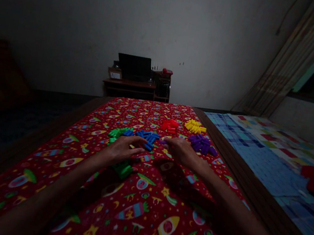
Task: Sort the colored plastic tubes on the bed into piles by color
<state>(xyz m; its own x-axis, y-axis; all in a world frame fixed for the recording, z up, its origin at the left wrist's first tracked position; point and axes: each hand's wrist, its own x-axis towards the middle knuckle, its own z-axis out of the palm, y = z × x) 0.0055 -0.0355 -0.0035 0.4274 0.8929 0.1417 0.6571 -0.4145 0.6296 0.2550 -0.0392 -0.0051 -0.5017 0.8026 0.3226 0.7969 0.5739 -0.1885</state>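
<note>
On the cloth (149,196), red pieces (170,125), yellow pieces (194,126) and purple pieces (200,144) already lie grouped, but green pieces (117,131) meet blue pieces (149,137) near your half-open left hand (124,147), while your right hand (182,150) apparently pinches a purple block (161,142).

lone purple rod-shaped piece (162,142): between blue and purple heaps | blue rod-shaped pieces (150,136): loose, at mixed angles, beside green | green pieces (117,131): heaped, partly hidden | shaded green pieces (124,171): nearer | purple heap (199,144): jumbled, rightmost | red pieces (169,125): small pile, beyond blue | yellow pieces (194,126): loosely heaped, beyond purple
</note>
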